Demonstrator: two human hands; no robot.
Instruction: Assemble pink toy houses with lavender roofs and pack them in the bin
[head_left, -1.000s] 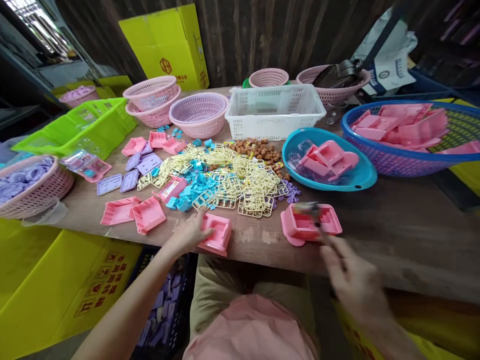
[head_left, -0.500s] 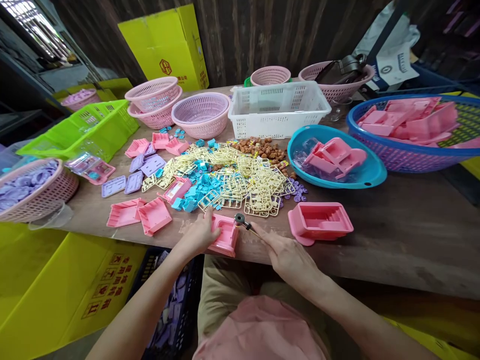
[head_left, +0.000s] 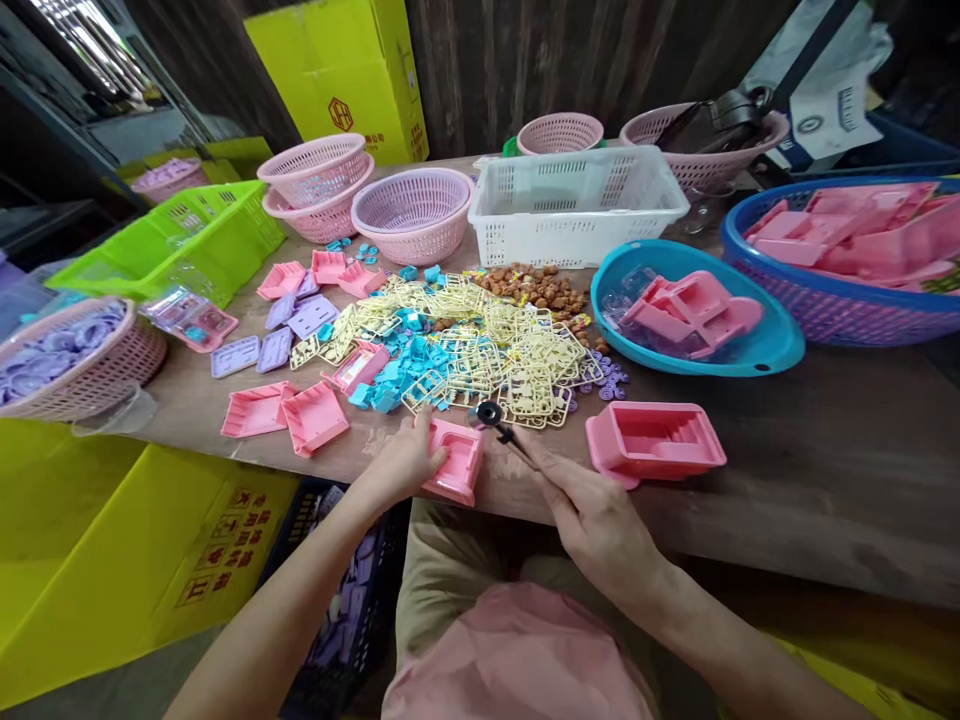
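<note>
Small pink moulded plastic tray (head_left: pixel 454 462) lying at the near edge of the worn wooden surface (head_left: pixel 787 470), pinned under the left hand (head_left: pixel 401 462), fingers curled in a clenched grip on its near-left rim. Slim dark tool with a round black head (head_left: pixel 495 418) now poised just above the tray's far-right corner, closer than half a second ago and a clear change from a second ago, when the right hand (head_left: pixel 592 515) was off beside the larger pink plastic box (head_left: pixel 656 440); looks like work on the tray beginning. Right-hand grip pinched shut on the tool's shaft, wrist low over the edge, forearm angled in from the right. Beyond the tray, cream plastic sprue frames (head_left: pixel 487 350) heaped with turquoise plastic bits (head_left: pixel 401 365); left of it, two flat pink plastic lids (head_left: pixel 289 415); far beyond, a white slotted plastic crate (head_left: pixel 574 205).
</note>
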